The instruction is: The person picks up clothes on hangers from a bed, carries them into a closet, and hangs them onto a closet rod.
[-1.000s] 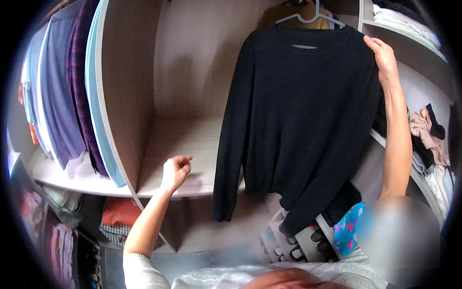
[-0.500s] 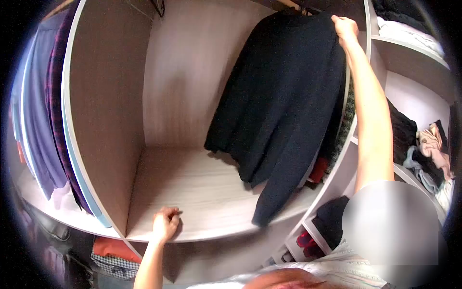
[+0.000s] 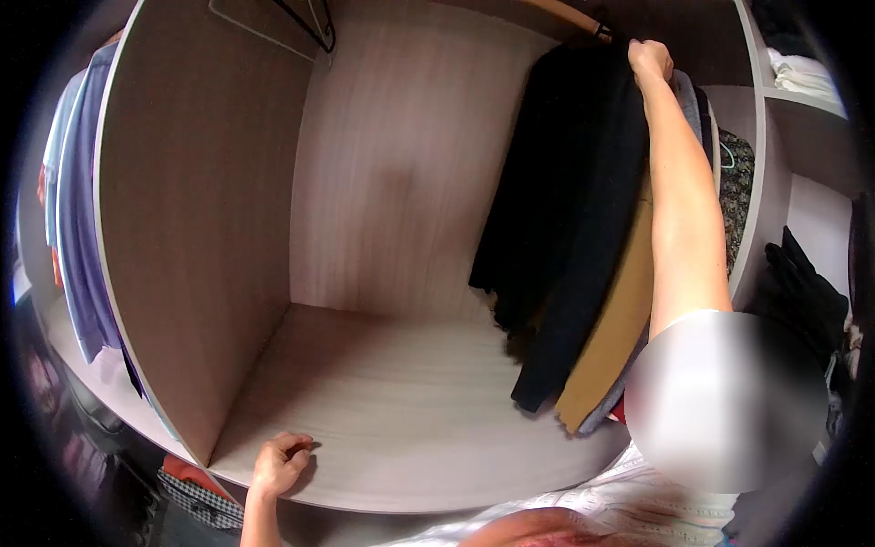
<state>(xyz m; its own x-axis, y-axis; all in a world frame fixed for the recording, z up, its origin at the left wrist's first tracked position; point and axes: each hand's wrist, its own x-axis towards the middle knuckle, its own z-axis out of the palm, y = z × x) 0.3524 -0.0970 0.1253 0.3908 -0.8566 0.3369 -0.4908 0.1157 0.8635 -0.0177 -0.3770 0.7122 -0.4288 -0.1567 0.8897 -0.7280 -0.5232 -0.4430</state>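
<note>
High on the right, my right hand point(image 3: 651, 62) is closed on the shoulder of a black sweater point(image 3: 574, 182) hanging in the wardrobe. Beside and partly behind the sweater hangs a mustard-yellow garment point(image 3: 612, 324). My left hand point(image 3: 281, 463) rests near the front edge of the wooden wardrobe floor point(image 3: 410, 410), its fingers curled in with nothing seen in them. The wooden rail point(image 3: 570, 16) runs above the sweater, and a dark hanger hook shows on it.
Black and white wire hangers point(image 3: 314, 27) hang at upper left. A wooden divider point(image 3: 200, 210) separates purple and blue clothes point(image 3: 84, 246) on the left. A patterned dark garment point(image 3: 736, 182) hangs at far right, beside shelves with folded white cloth point(image 3: 804, 73) and black clothes point(image 3: 802, 283).
The sweater has moved right and hangs straighter, with my right hand still on its shoulder. The mustard garment has come into view. The camera view has shifted, showing the hangers at upper left.
</note>
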